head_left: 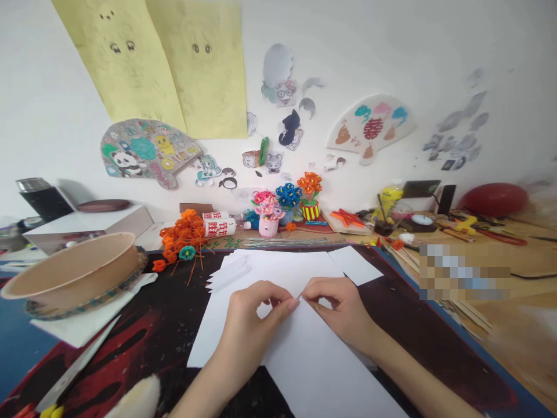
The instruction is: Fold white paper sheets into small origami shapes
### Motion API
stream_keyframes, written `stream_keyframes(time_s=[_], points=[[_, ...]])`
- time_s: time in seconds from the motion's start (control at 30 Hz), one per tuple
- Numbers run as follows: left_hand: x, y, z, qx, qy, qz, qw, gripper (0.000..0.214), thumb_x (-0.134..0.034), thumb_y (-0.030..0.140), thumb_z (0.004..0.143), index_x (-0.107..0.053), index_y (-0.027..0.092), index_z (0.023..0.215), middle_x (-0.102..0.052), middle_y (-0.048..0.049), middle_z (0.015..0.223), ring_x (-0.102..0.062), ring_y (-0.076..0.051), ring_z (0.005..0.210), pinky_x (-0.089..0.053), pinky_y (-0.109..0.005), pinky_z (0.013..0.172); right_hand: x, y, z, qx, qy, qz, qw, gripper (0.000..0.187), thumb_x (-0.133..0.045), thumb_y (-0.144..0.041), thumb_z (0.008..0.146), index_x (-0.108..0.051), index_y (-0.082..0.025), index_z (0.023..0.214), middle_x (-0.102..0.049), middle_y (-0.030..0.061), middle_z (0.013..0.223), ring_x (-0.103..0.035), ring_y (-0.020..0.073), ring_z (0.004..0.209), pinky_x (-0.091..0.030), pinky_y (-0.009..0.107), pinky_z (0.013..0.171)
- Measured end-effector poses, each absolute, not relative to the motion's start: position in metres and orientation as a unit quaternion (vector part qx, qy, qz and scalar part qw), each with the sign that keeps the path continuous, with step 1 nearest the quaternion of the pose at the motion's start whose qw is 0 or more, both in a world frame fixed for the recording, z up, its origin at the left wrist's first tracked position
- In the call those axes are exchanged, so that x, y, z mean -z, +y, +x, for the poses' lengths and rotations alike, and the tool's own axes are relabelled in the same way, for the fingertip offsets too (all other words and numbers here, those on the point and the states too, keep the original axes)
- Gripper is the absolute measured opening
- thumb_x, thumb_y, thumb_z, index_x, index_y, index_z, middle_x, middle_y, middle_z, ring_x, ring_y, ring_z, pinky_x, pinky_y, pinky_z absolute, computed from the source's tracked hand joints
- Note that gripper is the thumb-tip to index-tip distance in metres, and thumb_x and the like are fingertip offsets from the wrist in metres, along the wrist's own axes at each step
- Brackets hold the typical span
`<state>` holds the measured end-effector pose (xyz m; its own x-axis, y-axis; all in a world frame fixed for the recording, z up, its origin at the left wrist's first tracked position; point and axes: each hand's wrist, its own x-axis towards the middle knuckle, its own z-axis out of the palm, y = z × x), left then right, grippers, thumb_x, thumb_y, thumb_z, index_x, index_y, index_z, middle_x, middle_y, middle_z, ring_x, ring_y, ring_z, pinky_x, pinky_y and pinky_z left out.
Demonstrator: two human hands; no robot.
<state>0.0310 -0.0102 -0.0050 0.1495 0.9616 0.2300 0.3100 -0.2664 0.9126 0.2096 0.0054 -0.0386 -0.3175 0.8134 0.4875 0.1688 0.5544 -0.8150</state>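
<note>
A: Where is the paper?

B: The white paper sheet (pixel 304 348) lies flat on the dark red-and-black surface (pixel 143 337), right in front of the person. Both hands meet on it near its upper middle.

A: And the fingers?

B: The left hand (pixel 252 319) has its thumb and forefinger pressed together on a small bit of the paper's edge — a pinch. The right hand (pixel 343 307) does the same from the other side, fingertips almost touching the left ones. I cannot tell whether the pinched bit is a fold or a corner.

A: What sits around it?

B: More white sheets (pixel 278 267) fan out just beyond the hands, and 1 smaller piece (pixel 354 264) lies to the right of them. Left of the paper stands a tan paper bowl (pixel 73 273) on a woven ring. Behind it, a bunch of orange handmade flowers (pixel 183 235) lies on the surface. Further back, near the wall, stand small pots of pink, blue and orange flowers (pixel 287 203) — and a white bottle (pixel 220 223) on its side. A scissor blade (pixel 73 371) shows at the lower left.
</note>
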Motion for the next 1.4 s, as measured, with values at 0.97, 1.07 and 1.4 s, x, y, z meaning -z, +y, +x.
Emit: stream_keyframes(time_s=[0.97, 1.07, 1.4], points=[[0.011, -0.015, 0.03, -0.413, 0.462, 0.753, 0.223, 0.014, -0.06, 0.021, 0.085, -0.063, 0.018, 0.071, -0.066, 0.0018, 0.071, -0.059, -0.013, 0.066, -0.042, -0.023, 0.063, 0.027, 0.0, 0.207, -0.472, -0.675, -0.365, 0.435, 0.033, -0.057, -0.039, 0.089, -0.062, -0.016, 0.066, -0.051, -0.0015, 0.062, -0.043, 0.0116, 0.059, -0.033, 0.024, 0.053], [0.012, -0.015, 0.03, -0.414, 0.453, 0.763, 0.205, 0.014, -0.059, 0.019, 0.085, -0.062, 0.018, 0.072, -0.064, 0.0017, 0.07, -0.058, -0.013, 0.066, -0.043, -0.023, 0.063, 0.029, 0.0, 0.205, -0.463, -0.674, -0.373, 0.438, 0.022, -0.063, -0.034, 0.085, -0.067, -0.016, 0.072, -0.058, 0.0001, 0.068, -0.049, 0.0129, 0.064, -0.037, 0.024, 0.058], [0.012, -0.012, 0.03, -0.387, 0.477, 0.747, 0.253, 0.014, -0.059, 0.022, 0.086, -0.064, 0.018, 0.073, -0.066, 0.0018, 0.071, -0.058, -0.013, 0.067, -0.043, -0.024, 0.065, 0.027, 0.001, 0.208, -0.411, -0.705, -0.371, 0.443, 0.025, -0.052, -0.025, 0.092, -0.057, -0.017, 0.068, -0.051, -0.0017, 0.068, -0.045, 0.0121, 0.065, -0.034, 0.024, 0.058]])
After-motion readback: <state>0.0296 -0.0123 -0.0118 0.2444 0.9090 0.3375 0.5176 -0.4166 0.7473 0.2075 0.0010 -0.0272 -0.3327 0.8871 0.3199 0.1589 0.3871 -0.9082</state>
